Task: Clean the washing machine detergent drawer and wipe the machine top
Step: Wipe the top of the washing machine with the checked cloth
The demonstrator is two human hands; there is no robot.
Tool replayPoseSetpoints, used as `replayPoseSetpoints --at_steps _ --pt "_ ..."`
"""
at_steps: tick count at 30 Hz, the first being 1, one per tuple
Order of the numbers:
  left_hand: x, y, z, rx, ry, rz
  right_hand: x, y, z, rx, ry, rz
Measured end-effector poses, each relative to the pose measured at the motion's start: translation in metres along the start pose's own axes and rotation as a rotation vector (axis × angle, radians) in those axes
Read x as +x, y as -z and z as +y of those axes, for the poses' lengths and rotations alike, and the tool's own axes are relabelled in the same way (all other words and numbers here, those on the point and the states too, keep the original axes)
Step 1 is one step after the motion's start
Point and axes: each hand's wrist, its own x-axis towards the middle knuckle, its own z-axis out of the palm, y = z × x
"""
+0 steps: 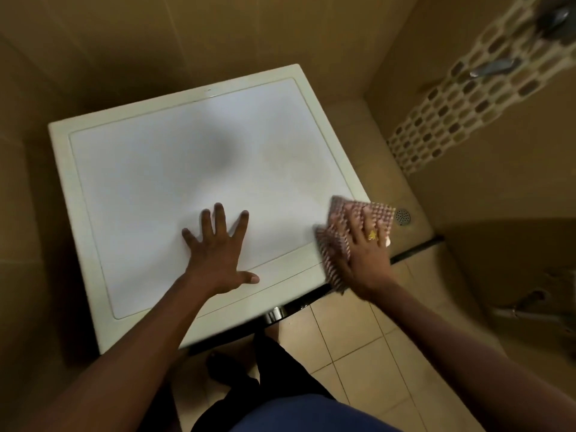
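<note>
White machine top [156, 169] fills the head view, tan tiled walls around it. Left hand [218, 251] flat on it near front edge, fingers spread. Right hand [366, 244] presses checked cloth [335, 244] on its front-right corner, fingers straight. Floor drain [403, 217] just beyond that corner.

Head view, close above the washing machine top [174, 157], facing steeply down from its front edge.
</note>
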Motion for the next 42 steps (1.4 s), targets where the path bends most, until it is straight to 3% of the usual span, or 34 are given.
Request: replayPoseSetpoints --at_steps 3,7,9,11,15,18,22,27,31,34,37,42 --pt "-0.002 0.000 -0.002 -0.016 0.003 0.019 -0.020 -0.004 0.008 -0.091 0.261 -0.027" --pt "-0.016 -0.013 -0.012 -0.101 -0.016 0.144 -0.018 -0.018 -0.033 0.005 0.000 0.065" --pt "-0.034 -0.027 -0.020 -0.152 0.014 0.265 -0.021 -0.025 -0.072 -0.008 0.101 0.057" --pt "-0.057 -0.042 -0.032 -0.238 0.100 0.397 -0.024 -0.032 -0.102 -0.035 0.245 0.035" --pt "-0.119 -0.072 -0.070 -0.404 0.457 0.617 -0.023 -0.044 -0.159 -0.049 0.448 0.015" --pt "-0.166 -0.097 -0.088 -0.497 0.685 0.631 -0.018 -0.055 -0.207 -0.058 0.595 -0.014" --pt "-0.215 -0.123 -0.096 -0.598 0.809 0.638 -0.018 -0.073 -0.286 -0.056 0.790 -0.033" --pt "-0.245 -0.133 -0.099 -0.694 0.809 0.644 -0.025 -0.084 -0.365 -0.230 0.974 -0.074" --pt "-0.269 -0.129 -0.088 -0.800 0.800 0.687 -0.045 -0.085 -0.366 -0.308 1.182 -0.135" --pt "-0.289 -0.128 -0.078 -0.911 0.767 0.760 -0.073 -0.064 -0.354 -0.027 1.061 -0.304" --pt "-0.302 -0.111 -0.072 -1.163 0.575 0.776 -0.098 -0.014 -0.348 0.329 0.710 -0.548" --pt "-0.314 -0.049 -0.053 -1.588 0.120 0.646 -0.118 0.063 -0.305 0.765 0.417 -0.566"
